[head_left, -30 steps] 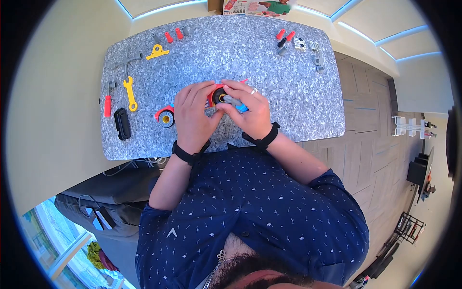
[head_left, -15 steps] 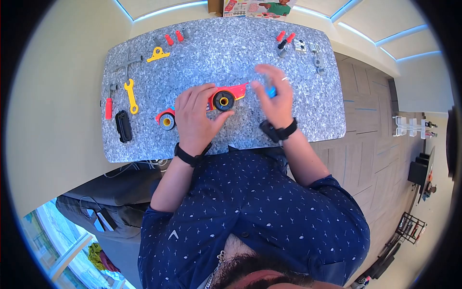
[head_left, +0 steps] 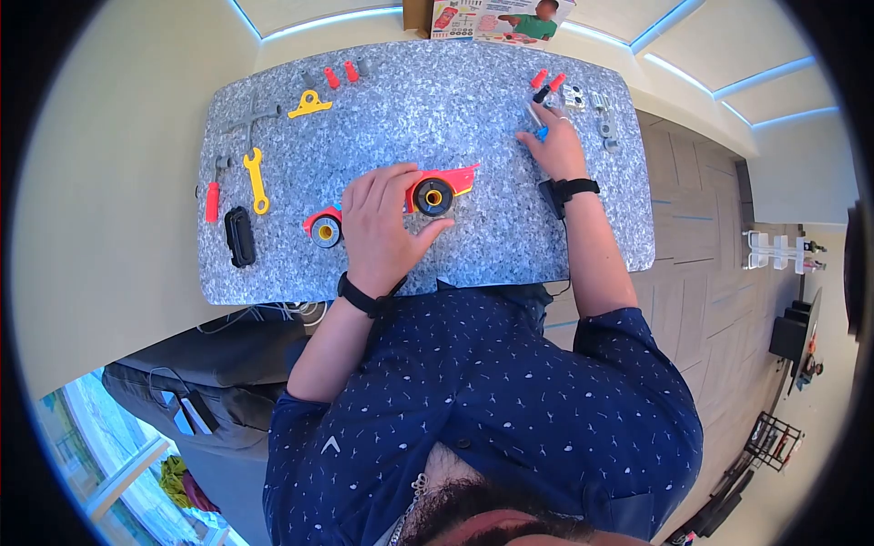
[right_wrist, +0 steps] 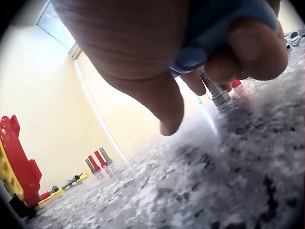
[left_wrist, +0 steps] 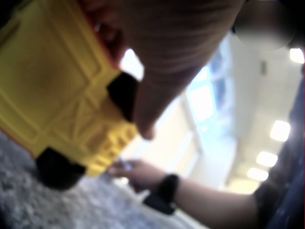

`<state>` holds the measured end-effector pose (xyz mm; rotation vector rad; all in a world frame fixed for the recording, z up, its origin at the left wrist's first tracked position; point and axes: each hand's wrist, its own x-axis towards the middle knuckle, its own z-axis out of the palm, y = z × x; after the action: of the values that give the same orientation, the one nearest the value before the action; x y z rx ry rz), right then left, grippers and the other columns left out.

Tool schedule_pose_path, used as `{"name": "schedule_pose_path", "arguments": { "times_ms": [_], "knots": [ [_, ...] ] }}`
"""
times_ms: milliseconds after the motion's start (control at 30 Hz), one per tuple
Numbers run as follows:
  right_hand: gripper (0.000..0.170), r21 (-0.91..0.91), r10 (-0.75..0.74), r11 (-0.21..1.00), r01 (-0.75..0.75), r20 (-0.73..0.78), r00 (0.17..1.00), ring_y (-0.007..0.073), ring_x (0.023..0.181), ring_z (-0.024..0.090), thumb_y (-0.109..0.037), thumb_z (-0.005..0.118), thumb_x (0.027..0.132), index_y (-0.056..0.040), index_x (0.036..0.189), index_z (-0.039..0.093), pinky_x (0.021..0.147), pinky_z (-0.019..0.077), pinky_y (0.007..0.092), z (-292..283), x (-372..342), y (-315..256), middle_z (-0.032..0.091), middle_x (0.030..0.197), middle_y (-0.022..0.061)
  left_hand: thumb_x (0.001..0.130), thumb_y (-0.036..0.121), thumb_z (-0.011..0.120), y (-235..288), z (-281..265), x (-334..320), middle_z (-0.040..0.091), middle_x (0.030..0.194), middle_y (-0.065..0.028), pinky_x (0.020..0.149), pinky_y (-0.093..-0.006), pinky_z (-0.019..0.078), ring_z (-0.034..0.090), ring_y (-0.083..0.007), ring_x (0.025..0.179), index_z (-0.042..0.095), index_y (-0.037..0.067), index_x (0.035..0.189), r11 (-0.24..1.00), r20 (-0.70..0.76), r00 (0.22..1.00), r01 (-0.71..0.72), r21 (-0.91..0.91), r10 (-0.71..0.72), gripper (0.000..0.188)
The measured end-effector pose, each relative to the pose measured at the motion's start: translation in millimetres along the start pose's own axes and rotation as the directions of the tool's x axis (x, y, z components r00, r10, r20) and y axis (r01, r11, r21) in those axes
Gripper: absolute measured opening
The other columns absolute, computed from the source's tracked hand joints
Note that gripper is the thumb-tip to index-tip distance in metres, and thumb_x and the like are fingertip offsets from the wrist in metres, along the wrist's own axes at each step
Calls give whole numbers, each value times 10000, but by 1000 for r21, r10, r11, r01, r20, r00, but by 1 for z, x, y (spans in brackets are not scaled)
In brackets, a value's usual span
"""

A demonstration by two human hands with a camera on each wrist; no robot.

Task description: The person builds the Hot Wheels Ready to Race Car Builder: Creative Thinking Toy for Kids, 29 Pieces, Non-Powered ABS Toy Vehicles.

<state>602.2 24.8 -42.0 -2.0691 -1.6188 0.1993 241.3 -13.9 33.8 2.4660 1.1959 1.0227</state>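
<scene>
Gripping the red-and-yellow plastic toy car (head_left: 453, 177) over its middle, the left hand (head_left: 375, 214) has its fingers wrapped across the body and its thumb out by a black wheel with a yellow hub (head_left: 432, 197), and the car's on its side on the speckled grey tabletop (head_left: 501, 237). The right hand (head_left: 557, 150) is well off to the car's right, fingers curled round a blue-and-grey plastic tool (head_left: 543, 133). It's right near a grey threaded bolt (right_wrist: 220, 97) and the little red and black plastic pieces (head_left: 543, 94), but honestly I can't tell if any fingertip touches them.
</scene>
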Motion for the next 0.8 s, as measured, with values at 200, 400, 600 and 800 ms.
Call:
{"name": "schedule_pose_path", "arguments": {
  "times_ms": [200,400,600,800],
  "knots": [
    [440,520,17,854,0,-28,999,271,1145,749,-131,859,969,-62,1392,762,978,591,391,-34,-37,-52,793,1256,144,705,471,1028,1,0,1,749,1333,-56,1087,-471,467,675,-303,1240,718,94,1263,1000,-15,1000,1,-3,-1,741],
    [314,889,-464,456,-34,270,844,157,889,750,-134,738,1058,-48,1357,781,833,584,333,-87,-87,-175,818,1005,66,864,360,929,0,6,0,734,1393,-76,1125,-477,465,666,-314,1304,705,79,1351,994,15,999,-48,99,47,606],
    [263,785,-702,592,181,392,594,276,849,778,-159,685,994,-37,1195,803,806,597,416,-60,-57,-258,799,910,100,915,327,868,-20,34,-30,714,1451,-114,1151,-494,455,655,-325,1345,698,75,1405,973,-48,997,43,-228,-55,577],
    [292,543,-648,754,370,524,552,451,864,772,-288,662,998,-28,1016,796,874,594,581,-14,-55,-295,772,818,204,943,314,835,-19,27,-27,699,1473,-139,1184,-504,443,651,-333,1363,696,79,1434,970,-34,999,19,-243,-28,562]
  ]
}}
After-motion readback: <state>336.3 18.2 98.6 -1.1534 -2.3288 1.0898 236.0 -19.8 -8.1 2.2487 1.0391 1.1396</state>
